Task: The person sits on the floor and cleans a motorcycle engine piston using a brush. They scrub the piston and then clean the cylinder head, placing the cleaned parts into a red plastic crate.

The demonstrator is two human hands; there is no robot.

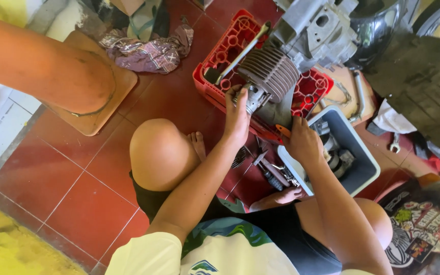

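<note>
A grey engine block (pixel 314 28) with a finned cylinder (pixel 271 71) lies on a red plastic crate (pixel 220 56). My left hand (pixel 237 116) grips the lower end of the finned cylinder, around a metal piston part (pixel 253 98). My right hand (pixel 303 142) rests at the crate's front edge by the cylinder, closed on a tool with an orange handle (pixel 282 130); its tip is hidden. A long metal bar (pixel 240 53) lies across the crate to the left of the cylinder.
A grey plastic tub (pixel 360 163) with engine parts stands right of my right hand. Loose tools (pixel 268 170) lie on the red tile floor between my knees. A crumpled cloth (pixel 148 51), a wooden board (pixel 100 109) and another person's leg (pixel 36 63) are at the left.
</note>
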